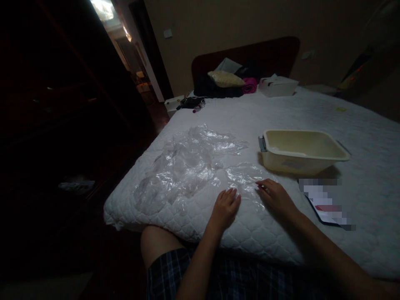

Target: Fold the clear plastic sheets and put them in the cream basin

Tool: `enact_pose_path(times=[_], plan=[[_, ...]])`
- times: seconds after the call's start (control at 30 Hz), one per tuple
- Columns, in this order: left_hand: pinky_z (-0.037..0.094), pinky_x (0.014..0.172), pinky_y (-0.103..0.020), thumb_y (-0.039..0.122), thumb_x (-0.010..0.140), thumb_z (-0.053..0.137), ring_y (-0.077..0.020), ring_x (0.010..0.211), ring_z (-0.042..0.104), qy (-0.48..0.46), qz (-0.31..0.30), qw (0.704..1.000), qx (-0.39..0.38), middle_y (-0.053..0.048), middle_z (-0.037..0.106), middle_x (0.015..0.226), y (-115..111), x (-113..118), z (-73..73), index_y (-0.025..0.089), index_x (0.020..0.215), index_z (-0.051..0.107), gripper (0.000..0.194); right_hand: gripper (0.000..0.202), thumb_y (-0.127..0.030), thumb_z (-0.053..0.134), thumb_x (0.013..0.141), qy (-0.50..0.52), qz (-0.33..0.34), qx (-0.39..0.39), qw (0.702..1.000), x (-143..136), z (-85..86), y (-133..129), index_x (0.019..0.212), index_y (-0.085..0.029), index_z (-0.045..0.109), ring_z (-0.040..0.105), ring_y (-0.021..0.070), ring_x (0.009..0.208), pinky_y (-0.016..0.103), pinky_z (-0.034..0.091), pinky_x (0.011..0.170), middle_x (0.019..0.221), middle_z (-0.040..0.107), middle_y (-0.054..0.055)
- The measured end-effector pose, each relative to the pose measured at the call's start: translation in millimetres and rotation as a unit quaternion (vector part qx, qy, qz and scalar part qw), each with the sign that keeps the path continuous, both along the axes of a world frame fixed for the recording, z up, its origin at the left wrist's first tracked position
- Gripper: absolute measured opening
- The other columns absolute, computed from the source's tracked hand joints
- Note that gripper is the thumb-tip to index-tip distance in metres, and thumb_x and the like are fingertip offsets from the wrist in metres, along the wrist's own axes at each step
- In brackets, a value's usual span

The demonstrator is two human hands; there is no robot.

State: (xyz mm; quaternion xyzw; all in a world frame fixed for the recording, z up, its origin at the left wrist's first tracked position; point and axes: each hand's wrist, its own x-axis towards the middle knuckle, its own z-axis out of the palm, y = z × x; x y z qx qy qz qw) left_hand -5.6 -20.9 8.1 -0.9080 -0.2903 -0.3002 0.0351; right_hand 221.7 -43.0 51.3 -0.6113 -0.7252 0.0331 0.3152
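A crumpled sheet of clear plastic (193, 166) is spread over the near left part of the white quilted bed, shiny and full of folds. My left hand (225, 207) lies palm down at its near edge, fingers stretched out and slightly apart. To the right, my right hand (276, 196) has thumb and fingertips pinched together on the right-hand part of the plastic. Just beyond that hand stands a cream plastic bin (296, 162) with grey side clips, and its visible inside shows nothing.
A flat tablet-like item (325, 204), partly blurred out, lies right of my right forearm. A white box (278, 86), a pale pillow (226, 79) and a magenta roll (249, 85) sit by the headboard (281, 50). The bed's left edge drops to a dark floor.
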Motion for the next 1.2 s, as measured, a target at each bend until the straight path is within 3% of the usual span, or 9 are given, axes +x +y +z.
enact_pose_path(times=[0.17, 0.4, 0.6, 0.83, 0.97, 1.2], plan=[[0.040, 0.097, -0.046, 0.014, 0.086, 0.045, -0.0231, 0.117, 0.048, -0.001, 0.005, 0.999, 0.042, -0.011, 0.055, 0.122, -4.8, 0.4, 0.3, 0.017, 0.112, 0.053, 0.028, 0.022, -0.024, 0.044, 0.086, -0.064, 0.047, 0.006, 0.997, 19.1, -10.1, -39.4, 0.100, -0.019, 0.061, 0.058, 0.0226, 0.088, 0.039, 0.044, 0.079, 0.094, 0.064, 0.009], [0.048, 0.086, -0.040, 0.011, 0.082, 0.046, -0.0234, 0.098, 0.058, -0.023, 0.000, 0.998, 0.056, -0.010, 0.064, 0.104, -21.0, 22.1, 10.0, 0.013, 0.101, 0.058, 0.023, 0.028, -0.017, 0.044, 0.085, -0.147, 0.061, 0.096, 0.983, 22.8, -37.7, -76.0, 0.107, -0.024, 0.060, 0.057, 0.0261, 0.099, 0.047, 0.041, 0.084, 0.108, 0.064, 0.012], [0.047, 0.089, -0.040, 0.012, 0.083, 0.042, -0.0254, 0.104, 0.056, 0.012, -0.016, 0.999, 0.045, -0.014, 0.060, 0.112, -22.2, 31.4, 8.8, 0.010, 0.110, 0.055, 0.030, 0.038, -0.005, 0.035, 0.085, -0.196, 0.127, 0.146, 0.961, 17.9, -31.7, -72.7, 0.109, -0.021, 0.059, 0.061, 0.0208, 0.095, 0.042, 0.041, 0.087, 0.104, 0.067, 0.010], [0.043, 0.097, -0.041, 0.011, 0.079, 0.042, -0.0250, 0.113, 0.051, 0.030, -0.036, 0.999, 0.013, -0.013, 0.057, 0.118, -19.7, 30.7, -3.8, 0.009, 0.111, 0.055, 0.034, 0.030, -0.003, 0.040, 0.084, -0.259, 0.126, 0.222, 0.932, 6.9, -24.6, -71.1, 0.104, -0.013, 0.060, 0.061, 0.0205, 0.093, 0.041, 0.041, 0.087, 0.099, 0.068, 0.011], [0.040, 0.099, -0.042, 0.011, 0.077, 0.043, -0.0249, 0.116, 0.048, 0.038, -0.040, 0.998, 0.002, -0.015, 0.056, 0.120, -20.5, 30.1, -3.4, 0.008, 0.113, 0.054, 0.038, 0.031, -0.003, 0.039, 0.084, -0.284, 0.138, 0.212, 0.925, 3.2, -23.0, -69.4, 0.104, -0.012, 0.060, 0.058, 0.0216, 0.100, 0.042, 0.039, 0.091, 0.104, 0.066, 0.012], [0.037, 0.101, -0.044, 0.012, 0.077, 0.042, -0.0260, 0.119, 0.046, 0.048, -0.043, 0.998, -0.004, -0.014, 0.055, 0.122, -20.2, 29.6, -6.2, 0.009, 0.116, 0.052, 0.040, 0.029, -0.005, 0.037, 0.086, -0.287, 0.165, 0.205, 0.921, 4.0, -21.8, -59.8, 0.097, -0.015, 0.062, 0.060, 0.0203, 0.093, 0.041, 0.042, 0.090, 0.092, 0.069, 0.008]])
